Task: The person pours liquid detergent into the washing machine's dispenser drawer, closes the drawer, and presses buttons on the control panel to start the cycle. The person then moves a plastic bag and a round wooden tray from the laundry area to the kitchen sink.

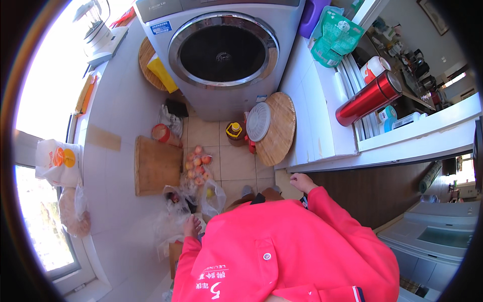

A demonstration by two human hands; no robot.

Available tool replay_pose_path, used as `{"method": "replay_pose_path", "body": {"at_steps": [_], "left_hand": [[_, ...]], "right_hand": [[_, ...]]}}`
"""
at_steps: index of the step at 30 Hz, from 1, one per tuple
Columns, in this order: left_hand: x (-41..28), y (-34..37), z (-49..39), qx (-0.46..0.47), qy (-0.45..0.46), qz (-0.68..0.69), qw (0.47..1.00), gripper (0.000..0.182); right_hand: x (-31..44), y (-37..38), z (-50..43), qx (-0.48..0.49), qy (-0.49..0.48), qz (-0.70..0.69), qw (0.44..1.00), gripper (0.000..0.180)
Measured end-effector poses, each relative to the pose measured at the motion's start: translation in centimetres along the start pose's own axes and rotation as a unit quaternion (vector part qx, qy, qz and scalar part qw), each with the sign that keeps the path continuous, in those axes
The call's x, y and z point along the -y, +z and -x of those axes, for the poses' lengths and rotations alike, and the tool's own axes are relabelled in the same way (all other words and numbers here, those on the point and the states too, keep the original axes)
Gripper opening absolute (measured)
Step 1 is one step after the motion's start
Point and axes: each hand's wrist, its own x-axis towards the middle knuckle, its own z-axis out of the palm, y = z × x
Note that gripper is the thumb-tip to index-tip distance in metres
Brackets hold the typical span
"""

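Observation:
My left hand (192,225) hangs low at the left of my body, beside clear plastic bags; whether it touches them I cannot tell. Near it on the floor are a bag with dark produce (174,197), a bag with a green fruit (209,193) and a clear bag of red and yellow fruit (197,162). My right hand (302,182) is out to the right by the door threshold, fingers curled, with no object visible in it. A front-loading washing machine (222,96) stands ahead. Before it are a bottle with a yellow cap (235,130) and a round wooden board (281,132) with a clear plastic lid (258,121).
A wooden board (158,166) leans by the left wall, beside a red-lidded jar (161,133). On the right ledge are a red metal flask (368,98) and a green refill pouch (336,37). A blender (96,34) stands on the left sill. Plastic bags (58,162) hang by the window.

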Motion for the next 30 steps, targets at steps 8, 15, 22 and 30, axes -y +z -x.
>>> {"method": "replay_pose_path", "body": {"at_steps": [8, 15, 22, 30], "left_hand": [[0.1, 0.4, 0.3, -0.009, -0.005, -0.005, 1.0, 0.038], [0.6, 0.0, -0.5, -0.006, -0.017, 0.007, 1.0, 0.043], [0.5, 0.0, -0.4, -0.002, -0.025, -0.002, 1.0, 0.044], [0.0, -1.4, 0.6, -0.049, -0.03, -0.003, 0.998, 0.037]], "right_hand": [[0.6, -0.7, 0.1, 0.008, -0.022, 0.012, 1.0, 0.032], [0.7, -0.8, 0.0, 0.01, -0.011, 0.018, 1.0, 0.034], [1.4, -0.8, 0.2, 0.021, 0.01, 0.002, 1.0, 0.035], [1.7, -0.4, -3.3, -0.087, 0.049, -0.046, 0.994, 0.051]]}}
